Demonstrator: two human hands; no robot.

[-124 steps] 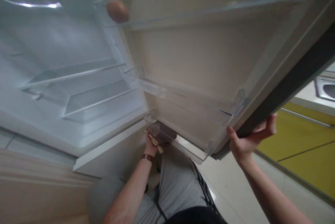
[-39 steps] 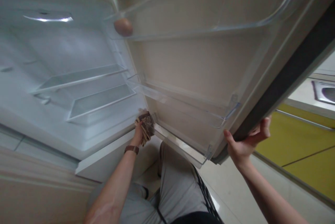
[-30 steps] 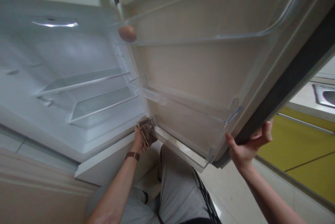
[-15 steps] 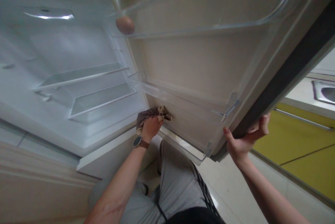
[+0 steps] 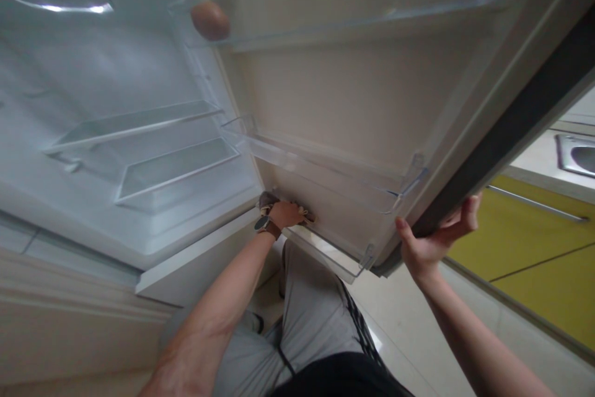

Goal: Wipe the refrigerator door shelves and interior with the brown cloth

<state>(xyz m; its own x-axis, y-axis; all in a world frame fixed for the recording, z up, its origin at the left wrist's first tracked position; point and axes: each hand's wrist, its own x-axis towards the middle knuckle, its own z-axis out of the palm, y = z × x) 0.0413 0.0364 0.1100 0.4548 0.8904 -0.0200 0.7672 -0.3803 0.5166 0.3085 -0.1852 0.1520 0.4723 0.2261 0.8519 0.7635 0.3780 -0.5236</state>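
A refrigerator door (image 5: 334,106) swings open in front of me, its inner side facing me. My left hand (image 5: 287,215), with a watch on the wrist, is closed on a brown-and-beige cloth (image 5: 268,200) and reaches into the lowest door shelf (image 5: 325,254). Much of the cloth is hidden behind the fingers. At the door's free lower edge my right hand (image 5: 430,245) grips it, thumb on the inner side and fingers round the outer side. A brown egg (image 5: 210,20) rests in the upper clear door shelf (image 5: 372,22).
On the left is the white fridge interior (image 5: 139,75) with two glass shelves (image 5: 176,168) and a lit lamp (image 5: 65,4). A clear middle door shelf (image 5: 320,168) crosses the door. Yellow cabinets (image 5: 534,230) and a metal sink (image 5: 579,155) stand on the right.
My left hand has moved right with the cloth, deeper into the lowest door shelf. My right hand keeps its hold on the door edge. The view has shifted slightly.
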